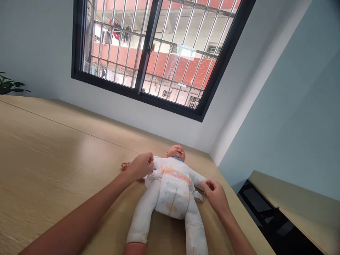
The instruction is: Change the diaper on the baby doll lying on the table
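Observation:
A baby doll (176, 152) lies on its back on the wooden table, its head toward the window, its legs toward me. It wears a white long-sleeved suit. A white diaper (174, 194) with a coloured waistband covers its belly and hips. My left hand (143, 165) is closed at the doll's upper side, by the sleeve on the left; what its fingers hold, if anything, is hidden. Thumb and fingers of my right hand (214, 193) are pinched at the end of the doll's sleeve (196, 178) on the right. A white diaper tab (198, 196) sticks out beside that hand.
The wooden table (53, 159) spreads far to the left and ends at the wall under a barred window (143, 53). Plant leaves (12, 85) show at the far left. A wooden cabinet with black panels (276, 219) stands at the right.

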Available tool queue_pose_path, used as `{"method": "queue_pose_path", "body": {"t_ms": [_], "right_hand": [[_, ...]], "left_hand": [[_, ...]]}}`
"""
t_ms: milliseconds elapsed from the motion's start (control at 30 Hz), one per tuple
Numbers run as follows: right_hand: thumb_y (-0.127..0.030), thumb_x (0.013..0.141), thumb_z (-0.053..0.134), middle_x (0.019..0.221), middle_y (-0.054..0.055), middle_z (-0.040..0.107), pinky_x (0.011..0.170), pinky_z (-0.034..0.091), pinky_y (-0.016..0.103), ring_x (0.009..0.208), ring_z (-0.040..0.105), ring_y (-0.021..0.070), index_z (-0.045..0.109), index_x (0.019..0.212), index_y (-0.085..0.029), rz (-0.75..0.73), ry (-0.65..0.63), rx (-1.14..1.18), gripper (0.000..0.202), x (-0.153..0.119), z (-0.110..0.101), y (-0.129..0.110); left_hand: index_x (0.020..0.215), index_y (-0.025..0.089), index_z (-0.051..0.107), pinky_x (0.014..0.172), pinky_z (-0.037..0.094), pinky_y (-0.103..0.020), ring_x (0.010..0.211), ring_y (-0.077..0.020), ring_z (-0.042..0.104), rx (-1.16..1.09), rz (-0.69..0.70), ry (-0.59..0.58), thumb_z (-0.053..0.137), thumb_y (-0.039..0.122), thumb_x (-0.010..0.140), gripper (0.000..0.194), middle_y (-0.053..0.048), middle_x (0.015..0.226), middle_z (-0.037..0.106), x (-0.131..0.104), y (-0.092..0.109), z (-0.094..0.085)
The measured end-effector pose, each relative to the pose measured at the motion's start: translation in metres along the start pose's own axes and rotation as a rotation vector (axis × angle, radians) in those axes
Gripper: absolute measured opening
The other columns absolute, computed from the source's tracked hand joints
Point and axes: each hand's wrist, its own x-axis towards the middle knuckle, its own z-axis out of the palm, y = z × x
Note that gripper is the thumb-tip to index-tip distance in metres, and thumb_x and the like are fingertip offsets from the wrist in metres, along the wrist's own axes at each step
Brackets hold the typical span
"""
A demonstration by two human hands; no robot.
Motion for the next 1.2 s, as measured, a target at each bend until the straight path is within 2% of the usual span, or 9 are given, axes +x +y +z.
{"method": "queue_pose_path", "body": {"t_ms": [133,233,367,533,633,833,933,1100,1200], "right_hand": [[-0.051,0.082,0.060,0.070,0.003,0.060,0.055,0.038,0.027,0.063,0.053,0.0178,0.061,0.084,-0.017,0.034,-0.102,0.170,0.034,-0.011,0.019,-0.016],[-0.051,0.082,0.062,0.072,0.005,0.063,0.055,0.039,0.027,0.064,0.053,0.0184,0.064,0.090,-0.017,0.025,-0.142,0.213,0.035,-0.017,0.026,-0.019],[-0.050,0.080,0.065,0.085,0.007,0.067,0.062,0.043,0.029,0.069,0.055,0.0191,0.066,0.093,-0.017,0.013,-0.151,0.251,0.036,-0.019,0.029,-0.020],[-0.051,0.078,0.068,0.092,0.007,0.067,0.057,0.042,0.028,0.063,0.053,0.0156,0.065,0.099,-0.016,0.048,-0.170,0.338,0.040,-0.019,0.028,-0.026],[-0.051,0.076,0.070,0.099,0.009,0.066,0.051,0.038,0.026,0.059,0.050,0.0127,0.064,0.100,-0.016,0.086,-0.188,0.429,0.043,-0.020,0.027,-0.032],[-0.052,0.070,0.074,0.099,0.008,0.065,0.044,0.028,0.023,0.054,0.047,0.0097,0.063,0.098,-0.016,0.143,-0.185,0.509,0.047,-0.022,0.026,-0.038],[-0.053,0.068,0.076,0.093,0.008,0.065,0.043,0.024,0.021,0.052,0.045,0.0082,0.061,0.098,-0.015,0.169,-0.194,0.537,0.051,-0.022,0.025,-0.039],[-0.059,0.068,0.075,0.055,-0.005,0.051,0.042,0.016,0.020,0.042,0.029,0.0054,0.053,0.111,-0.016,0.303,-0.281,0.606,0.065,-0.021,0.025,-0.041],[-0.059,0.068,0.077,0.054,-0.006,0.047,0.042,0.016,0.020,0.042,0.030,0.0055,0.054,0.112,-0.016,0.309,-0.309,0.642,0.066,-0.022,0.026,-0.042]], "left_hand": [[0.077,0.019,0.054,0.059,0.032,-0.026,0.066,-0.0152,0.051,-0.078,0.134,-0.054,0.048,0.023,0.084,0.010,0.000,0.072,0.061,-0.012,0.017,0.026],[0.079,0.018,0.054,0.059,0.031,-0.026,0.067,-0.0153,0.051,-0.095,0.179,-0.052,0.047,0.024,0.086,0.012,-0.001,0.075,0.060,-0.017,0.019,0.036],[0.079,0.018,0.056,0.061,0.032,-0.028,0.070,-0.0166,0.050,-0.104,0.200,-0.044,0.048,0.023,0.086,0.011,-0.003,0.076,0.060,-0.020,0.017,0.038],[0.080,0.018,0.058,0.061,0.034,-0.028,0.071,-0.0169,0.051,-0.149,0.205,-0.033,0.049,0.022,0.085,0.011,-0.003,0.077,0.061,-0.020,0.019,0.037],[0.080,0.018,0.059,0.061,0.036,-0.027,0.070,-0.0161,0.052,-0.199,0.207,-0.035,0.048,0.023,0.086,0.014,-0.002,0.076,0.061,-0.020,0.023,0.035],[0.083,0.017,0.060,0.059,0.037,-0.026,0.068,-0.0152,0.054,-0.256,0.189,-0.034,0.049,0.025,0.085,0.013,-0.002,0.076,0.062,-0.021,0.025,0.035],[0.086,0.017,0.058,0.058,0.037,-0.025,0.067,-0.0147,0.054,-0.280,0.174,-0.031,0.050,0.026,0.085,0.012,-0.001,0.074,0.062,-0.021,0.023,0.037],[0.088,0.018,0.058,0.058,0.037,-0.025,0.066,-0.0141,0.054,-0.301,0.160,-0.041,0.049,0.025,0.086,0.012,0.000,0.073,0.062,-0.022,0.023,0.038],[0.088,0.017,0.059,0.058,0.037,-0.025,0.066,-0.0144,0.055,-0.310,0.158,-0.054,0.049,0.027,0.086,0.014,-0.001,0.075,0.063,-0.022,0.024,0.038]]}}
